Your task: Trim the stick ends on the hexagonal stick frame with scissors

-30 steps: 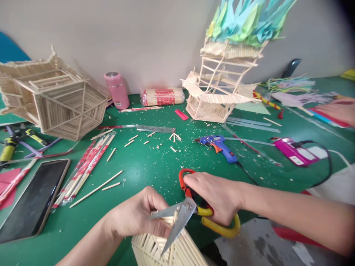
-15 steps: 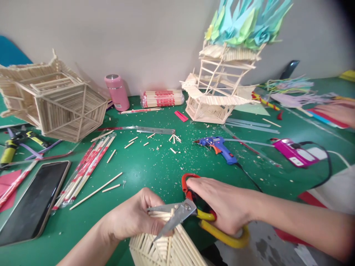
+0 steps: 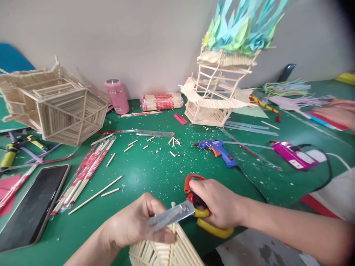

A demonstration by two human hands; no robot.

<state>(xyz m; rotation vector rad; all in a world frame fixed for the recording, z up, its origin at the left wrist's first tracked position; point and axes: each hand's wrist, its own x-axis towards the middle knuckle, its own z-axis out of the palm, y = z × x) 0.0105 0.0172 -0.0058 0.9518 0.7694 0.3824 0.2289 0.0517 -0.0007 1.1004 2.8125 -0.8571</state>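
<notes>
Pinched between the thumb and fingers of my left hand (image 3: 138, 221) is a stick panel (image 3: 166, 251) at the bottom centre, its thin wooden sticks laid in angled rows. My right hand (image 3: 222, 205) is wrapped round the red and yellow handles of a pair of scissors (image 3: 187, 208). The metal blades point left, nearly together, across the top of the panel and beside my left thumb. Whether a stick lies between the blades cannot be made out.
A blue glue gun (image 3: 217, 149), a phone (image 3: 34, 203) and wrapped sticks (image 3: 85, 173) lie on the green table (image 3: 149, 166). Behind stand two stick models (image 3: 74, 114) (image 3: 210, 107) and a pink bottle (image 3: 118, 96). Another person's hand (image 3: 338, 112) is at right.
The scissor blades have moved from spread apart to nearly closed, and the handles have come closer together. The camera view has shifted slightly.
</notes>
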